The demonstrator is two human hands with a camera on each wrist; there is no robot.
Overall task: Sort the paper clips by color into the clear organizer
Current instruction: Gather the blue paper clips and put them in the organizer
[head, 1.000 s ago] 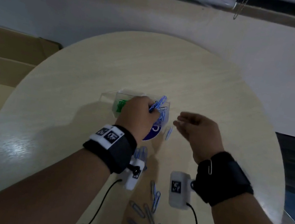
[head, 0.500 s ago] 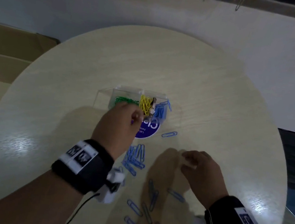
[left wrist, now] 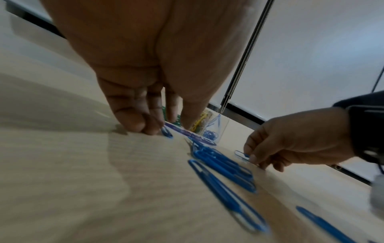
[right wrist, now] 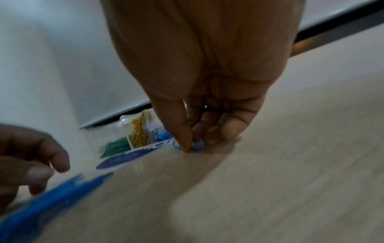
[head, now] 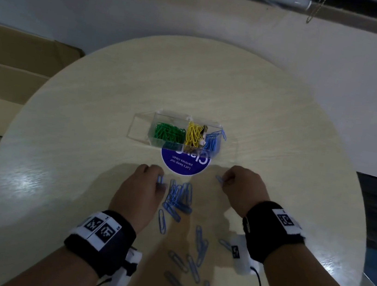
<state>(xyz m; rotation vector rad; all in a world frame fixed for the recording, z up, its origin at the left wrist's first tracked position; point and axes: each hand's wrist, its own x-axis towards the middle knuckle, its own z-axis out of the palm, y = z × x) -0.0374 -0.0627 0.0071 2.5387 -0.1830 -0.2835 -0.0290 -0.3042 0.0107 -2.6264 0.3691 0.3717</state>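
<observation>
The clear organizer (head: 145,124) stands mid-table with green clips (head: 169,133) on the left, yellow clips (head: 193,134) in the middle and blue clips (head: 213,142) on the right. A pile of blue paper clips (head: 179,197) lies nearer me. My left hand (head: 159,178) is at the pile's left edge, its curled fingertips (left wrist: 145,126) pinching a blue clip (left wrist: 167,132) against the table. To the right of the pile, my right hand (head: 223,183) pinches another blue clip (right wrist: 196,145) between thumb and fingers, low on the tabletop.
A round blue sticker (head: 184,165) lies on the wooden table (head: 281,131) just in front of the organizer. Several more blue clips (head: 199,251) are scattered between my wrists. A cardboard box (head: 12,64) sits off the table's left edge.
My left hand left the organizer and came back down to the pile. My right hand swung to the lone blue clip right of the sticker and took hold of it.
</observation>
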